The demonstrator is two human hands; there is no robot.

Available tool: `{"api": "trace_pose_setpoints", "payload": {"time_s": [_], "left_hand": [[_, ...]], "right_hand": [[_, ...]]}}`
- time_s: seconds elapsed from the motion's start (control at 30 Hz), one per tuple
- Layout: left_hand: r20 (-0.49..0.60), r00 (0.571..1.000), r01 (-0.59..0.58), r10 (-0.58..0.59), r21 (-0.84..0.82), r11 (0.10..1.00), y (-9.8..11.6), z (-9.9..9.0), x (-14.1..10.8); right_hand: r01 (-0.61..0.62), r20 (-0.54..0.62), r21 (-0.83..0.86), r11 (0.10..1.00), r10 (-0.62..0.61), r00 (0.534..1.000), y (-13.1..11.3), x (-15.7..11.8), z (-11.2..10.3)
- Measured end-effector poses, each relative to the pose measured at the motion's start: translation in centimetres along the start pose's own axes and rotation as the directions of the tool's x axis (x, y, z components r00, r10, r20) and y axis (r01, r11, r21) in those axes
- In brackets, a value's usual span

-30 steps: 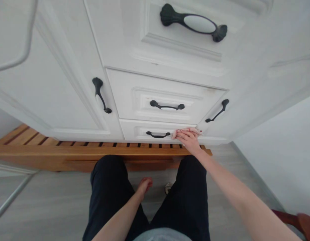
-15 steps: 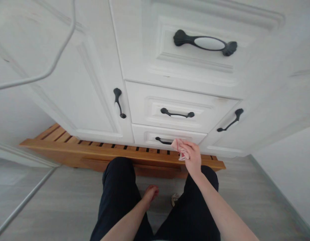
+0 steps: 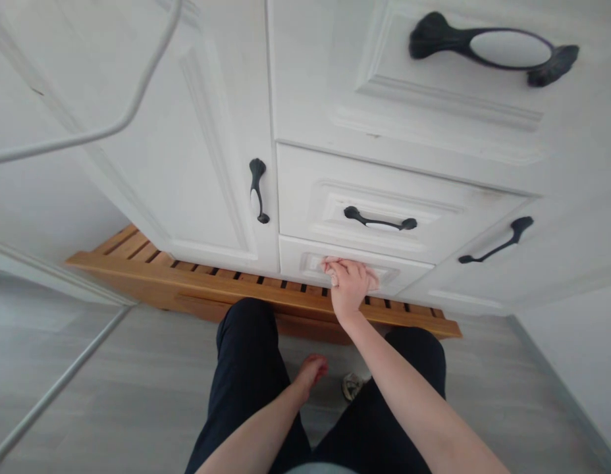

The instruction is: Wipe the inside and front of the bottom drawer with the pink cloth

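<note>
Against the bottom drawer [image 3: 290, 253] of a white cabinet, my right hand [image 3: 349, 286] is closed on a pink cloth [image 3: 373, 279], over the place of that drawer's handle. The handle itself is hidden behind hand and cloth. My left hand [image 3: 313, 370] hangs low between the knees, its fingers curled loosely and touching nothing; no object shows in it. Above the bottom drawer, the middle drawer has a black handle with a white inlay [image 3: 380, 220].
A slatted wooden bench [image 3: 197, 287] runs along the cabinet's foot, in front of my knees. Larger black handles sit on the top drawer [image 3: 493, 49] and side doors [image 3: 259, 191]. A white curved rod [image 3: 137, 99] crosses the upper left. A shoe [image 3: 351, 386] shows on the grey floor.
My right hand and the cloth have moved left onto the bottom drawer's handle, which was partly visible before. The view has shifted, with the cabinet appearing farther right. My left hand stays low.
</note>
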State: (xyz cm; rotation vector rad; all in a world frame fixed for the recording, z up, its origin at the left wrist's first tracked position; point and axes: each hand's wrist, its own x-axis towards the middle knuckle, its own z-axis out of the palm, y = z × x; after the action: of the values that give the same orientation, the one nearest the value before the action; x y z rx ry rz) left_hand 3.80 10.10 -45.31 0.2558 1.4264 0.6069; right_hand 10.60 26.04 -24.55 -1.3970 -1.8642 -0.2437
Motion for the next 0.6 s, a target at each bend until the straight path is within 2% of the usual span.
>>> {"api": "trace_pose_setpoints", "payload": {"time_s": [0.13,0.27,0.37,0.43,0.53,0.6], "left_hand": [[0.004,1.0,0.016,-0.016,0.021,1.0,-0.2,0.1,0.3],[-0.035,0.999,0.025,-0.024,0.025,0.999,0.0,-0.5,0.1],[-0.063,0.998,0.006,-0.006,-0.002,1.0,0.4,-1.2,-0.3],[-0.066,0.998,-0.014,0.012,-0.028,1.0,0.7,-1.6,-0.5],[-0.051,0.999,-0.02,0.018,-0.055,0.998,0.8,-1.6,-0.4],[-0.028,1.0,-0.016,0.014,-0.063,0.998,0.6,-1.4,-0.3]], "right_hand": [[0.115,0.148,0.029,0.993,-0.118,0.982,-0.9,0.5,0.9],[0.347,0.337,0.083,0.934,-0.354,0.872,-2.6,0.8,4.5],[0.432,0.365,0.139,0.891,-0.452,0.814,-3.3,-0.1,7.3],[0.479,0.382,0.179,0.86,-0.509,0.771,-3.3,-1.1,8.4],[0.525,0.417,0.218,0.823,-0.564,0.712,-4.1,-2.2,9.0],[0.547,0.428,0.235,0.803,-0.591,0.683,-5.6,-1.9,9.1]]}}
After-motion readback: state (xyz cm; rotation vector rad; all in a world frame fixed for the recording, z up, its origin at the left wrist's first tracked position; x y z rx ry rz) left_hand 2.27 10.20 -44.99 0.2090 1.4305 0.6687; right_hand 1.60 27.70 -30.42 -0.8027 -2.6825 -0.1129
